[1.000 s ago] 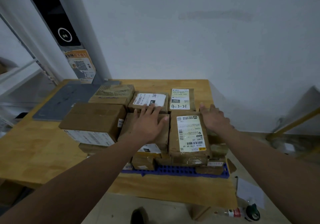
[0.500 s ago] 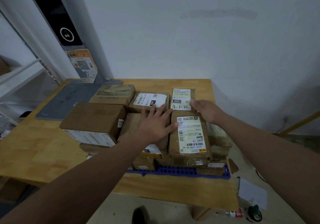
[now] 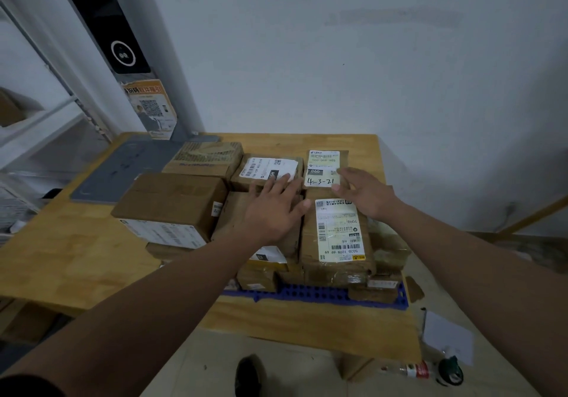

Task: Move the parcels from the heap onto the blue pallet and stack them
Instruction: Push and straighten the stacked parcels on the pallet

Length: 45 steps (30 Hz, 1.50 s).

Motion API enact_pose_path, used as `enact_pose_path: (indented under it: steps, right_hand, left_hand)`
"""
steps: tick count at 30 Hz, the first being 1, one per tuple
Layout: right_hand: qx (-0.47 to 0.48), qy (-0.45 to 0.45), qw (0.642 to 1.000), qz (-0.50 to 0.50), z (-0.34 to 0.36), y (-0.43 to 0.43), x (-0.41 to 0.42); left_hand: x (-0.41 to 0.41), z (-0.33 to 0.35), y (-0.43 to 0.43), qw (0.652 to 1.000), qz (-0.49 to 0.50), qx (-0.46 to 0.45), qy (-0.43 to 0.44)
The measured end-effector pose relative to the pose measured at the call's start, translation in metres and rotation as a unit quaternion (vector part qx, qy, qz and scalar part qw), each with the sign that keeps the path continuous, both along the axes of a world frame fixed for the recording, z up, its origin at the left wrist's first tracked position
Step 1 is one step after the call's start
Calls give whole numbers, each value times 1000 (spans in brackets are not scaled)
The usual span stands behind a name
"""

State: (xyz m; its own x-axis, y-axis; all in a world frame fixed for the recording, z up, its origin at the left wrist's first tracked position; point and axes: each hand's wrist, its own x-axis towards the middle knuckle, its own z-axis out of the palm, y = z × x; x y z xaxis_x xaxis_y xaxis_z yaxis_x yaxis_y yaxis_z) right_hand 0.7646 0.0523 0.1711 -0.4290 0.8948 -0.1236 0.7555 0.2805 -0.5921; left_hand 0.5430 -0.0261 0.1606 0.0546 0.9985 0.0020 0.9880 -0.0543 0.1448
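Stack of parcels on the blue pallet (image 3: 319,294), which lies at the near right corner of the wooden table (image 3: 70,258); only the pallet's near edge shows beneath the boxes. No separate heap is visible in this view, so the stacking appears well advanced.

Left hand (image 3: 270,209) — flat, fingers spread wide, palm down on the plain brown parcel (image 3: 233,227) in the middle of the top layer, fingertips reaching onto the white-labelled parcel (image 3: 267,170) behind it. It grips nothing.

Right hand (image 3: 365,192) — open, fingers loosely extended, resting at the near right corner of the parcel marked "4-3-21" (image 3: 321,166), where that box meets the long-labelled parcel (image 3: 336,230). Nothing is held.

The marked parcel sits at the far right of the stack, toward the table's far edge, its long axis running away from the person. The right hand is already on it and is clearly the nearer; the left lies one box to the left. Any squaring push would likely run along that axis or sideways toward the left hand. The large box (image 3: 172,200) occupies the stack's left side.
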Motion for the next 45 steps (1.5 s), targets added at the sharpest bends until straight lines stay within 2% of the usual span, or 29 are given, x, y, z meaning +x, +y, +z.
enact_pose_path:
  steps: [3,6,8,11,13,19,22,24,26,31,34,45]
  right_hand:
    - [34,-68,997,20,-8,0,0]
    - [37,-78,996,12,-13,2,0]
    - [28,-53,998,4,-12,2,0]
    - [17,67,996,-47,-7,1,3]
    - [20,109,990,-92,-5,3,10]
    - [-9,86,975,-206,-29,15,35]
    - [-54,65,945,-316,-38,12,42]
    - [-126,119,905,-389,-51,15,52]
    - [-208,174,869,-415,-66,17,65]
    - [-356,243,819,-380,-73,-19,78]
    - [-386,308,795,-351,-77,-23,78]
    - [-376,270,810,-360,-84,-16,76]
  left_hand:
    - [-5,-4,-5,1000,15,-12,-5]
    - [-6,-5,-7,999,19,-19,-25]
    - [-5,-4,-7,999,21,-16,-26]
    - [-10,1,-6,999,36,14,-31]
    - [-18,5,-5,997,51,34,-43]
    - [-18,13,-6,997,31,41,-55]
    - [1,14,-8,997,-30,19,-62]
    - [17,17,-7,996,-74,17,-54]
    - [30,17,-5,993,-105,11,-48]
    - [41,11,-3,988,-153,-17,12]
    - [38,5,-2,987,-156,-36,35]
    - [34,2,1,987,-154,-37,13]
